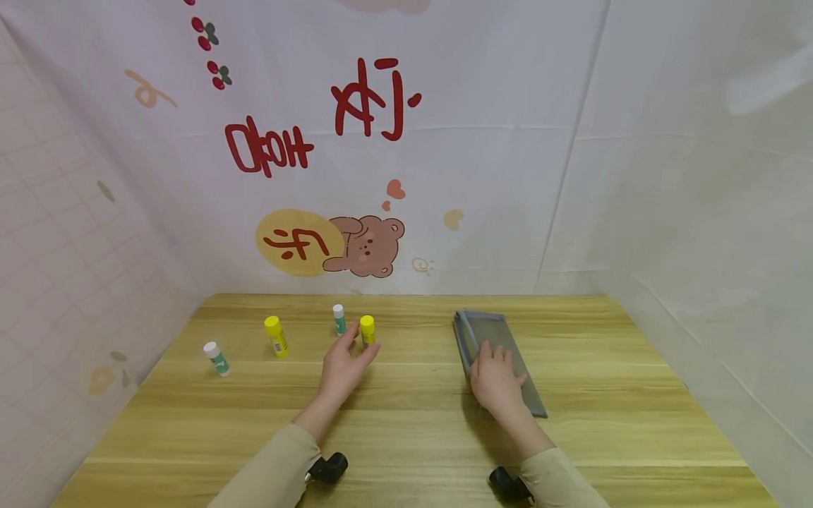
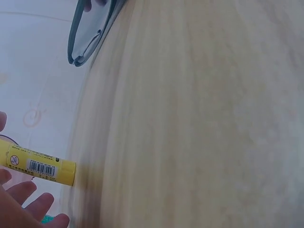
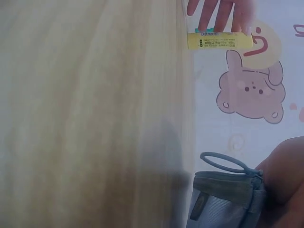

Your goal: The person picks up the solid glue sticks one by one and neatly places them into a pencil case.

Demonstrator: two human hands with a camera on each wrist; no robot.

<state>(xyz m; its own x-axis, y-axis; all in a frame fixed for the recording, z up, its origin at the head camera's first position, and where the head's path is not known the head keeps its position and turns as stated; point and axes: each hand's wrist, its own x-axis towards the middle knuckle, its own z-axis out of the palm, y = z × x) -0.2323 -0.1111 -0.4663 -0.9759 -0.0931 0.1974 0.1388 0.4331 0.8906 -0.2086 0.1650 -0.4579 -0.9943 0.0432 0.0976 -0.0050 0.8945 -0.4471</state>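
Note:
My left hand (image 1: 343,368) reaches round an upright yellow glue stick (image 1: 368,331), its thumb and fingers spread to either side. In the left wrist view this glue stick (image 2: 40,164) shows its barcode, with the fingertips (image 2: 40,205) just beside it. Right behind that hand stands a glue stick with a white cap and green label (image 1: 339,320). My right hand (image 1: 497,381) holds a grey zip pouch (image 1: 517,360), its fingers over the pouch's face near the opening. The pouch's end with a looped cord (image 3: 223,161) shows in the right wrist view.
Farther left stand another yellow glue stick (image 1: 276,336) and another white-capped green one (image 1: 217,358). A wooden table (image 1: 406,437) lies under everything. A printed cloth (image 1: 483,176) hangs along its back and sides.

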